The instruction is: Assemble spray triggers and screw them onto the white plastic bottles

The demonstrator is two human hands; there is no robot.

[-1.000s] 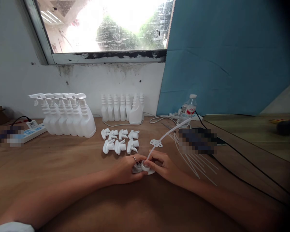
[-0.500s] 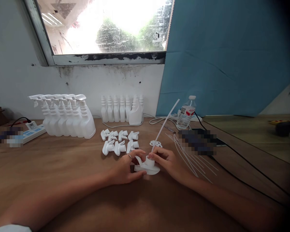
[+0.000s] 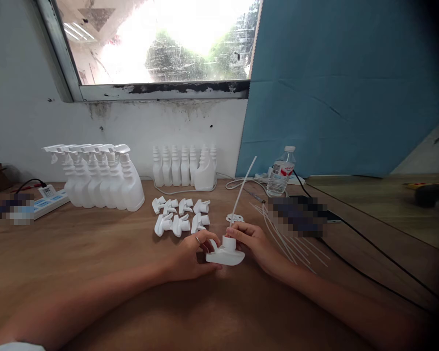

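My left hand (image 3: 199,253) is closed around a white trigger spray head (image 3: 227,256), which lies on its back with its round collar facing up. In my right hand (image 3: 247,239), thumb and fingers pinch a thin white dip tube (image 3: 241,190) close to its lower end. The tube rises from the collar, leaning slightly right; its lower tip is hidden by my fingers and the collar, so I cannot tell how deep it sits. Just beyond my left hand, several more spray heads (image 3: 182,224) lie in two rows.
Spray bottles with heads (image 3: 106,185) stand at left, bare bottles (image 3: 175,168) by the wall. Loose tubes (image 3: 285,239) and flat white rings (image 3: 234,218) lie right of centre. A water bottle (image 3: 281,170), black cables (image 3: 373,273) and a power strip (image 3: 51,202) are also there.
The dip tube has become more upright, its top moving left and slightly down. The spray head has turned a little in my left hand, showing more of its side.
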